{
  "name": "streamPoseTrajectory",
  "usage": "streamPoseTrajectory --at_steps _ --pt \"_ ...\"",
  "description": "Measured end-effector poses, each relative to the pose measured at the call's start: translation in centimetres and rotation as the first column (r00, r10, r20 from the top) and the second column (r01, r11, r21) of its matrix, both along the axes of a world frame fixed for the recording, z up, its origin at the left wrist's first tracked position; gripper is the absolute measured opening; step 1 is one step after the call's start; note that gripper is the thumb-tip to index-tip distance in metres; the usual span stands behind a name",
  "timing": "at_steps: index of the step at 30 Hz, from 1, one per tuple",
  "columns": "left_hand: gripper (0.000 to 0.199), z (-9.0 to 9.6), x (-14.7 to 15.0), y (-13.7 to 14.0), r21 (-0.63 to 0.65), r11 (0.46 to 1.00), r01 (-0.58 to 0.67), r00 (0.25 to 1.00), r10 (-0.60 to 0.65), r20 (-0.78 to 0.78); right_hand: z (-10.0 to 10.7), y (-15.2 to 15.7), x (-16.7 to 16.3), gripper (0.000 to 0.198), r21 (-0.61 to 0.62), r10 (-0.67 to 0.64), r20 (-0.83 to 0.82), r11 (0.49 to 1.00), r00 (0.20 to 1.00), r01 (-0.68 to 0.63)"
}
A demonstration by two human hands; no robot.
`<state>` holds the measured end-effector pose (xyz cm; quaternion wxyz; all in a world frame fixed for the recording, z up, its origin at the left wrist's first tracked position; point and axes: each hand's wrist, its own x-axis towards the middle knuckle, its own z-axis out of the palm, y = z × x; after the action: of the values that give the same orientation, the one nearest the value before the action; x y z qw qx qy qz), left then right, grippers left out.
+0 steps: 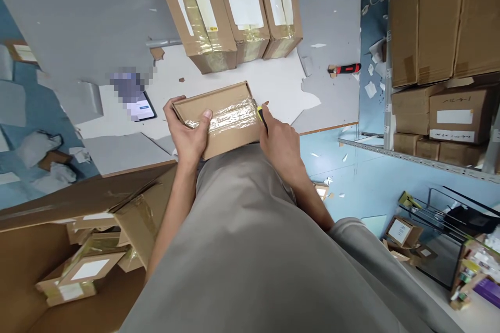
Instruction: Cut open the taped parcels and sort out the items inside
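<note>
A small brown cardboard box, sealed with shiny clear tape along its middle, is held just over the near edge of the table. My left hand grips its left end, the thumb pressed on top by the tape. In my right hand is a yellow-and-black utility knife, its front end at the box's right edge. The blade is too small to make out. Beyond the box, three taped cartons with white labels stand side by side on the table.
A phone lies left on the grey, paper-covered table. A red-and-black cutter rests to the right. At lower left, a big open carton holds several small boxes. Stacked cartons fill a rack at right. Paper scraps litter the blue floor.
</note>
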<state>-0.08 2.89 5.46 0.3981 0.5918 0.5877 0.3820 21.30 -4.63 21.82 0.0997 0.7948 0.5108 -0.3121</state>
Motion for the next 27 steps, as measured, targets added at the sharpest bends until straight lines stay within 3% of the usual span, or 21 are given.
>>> streamPoseTrajectory --at_steps 8,15,27 --pt "0.067 0.4 0.5 -0.2 -0.021 1.0 -0.018 0.998 0.016 -0.059 -0.3 1.3 -1.0 0.068 -0.074 0.014 0.057 0.997 0.998 -0.01" --pt "0.073 0.5 0.6 -1.2 -0.04 0.999 0.005 1.0 -0.006 -0.028 0.3 0.0 -1.4 0.061 -0.162 0.04 0.089 0.986 0.995 -0.025" --pt "0.074 0.3 0.7 -1.2 -0.02 1.0 0.0 1.0 0.0 -0.02 -0.4 -0.5 -1.6 0.06 -0.092 0.003 0.101 0.996 0.995 0.006"
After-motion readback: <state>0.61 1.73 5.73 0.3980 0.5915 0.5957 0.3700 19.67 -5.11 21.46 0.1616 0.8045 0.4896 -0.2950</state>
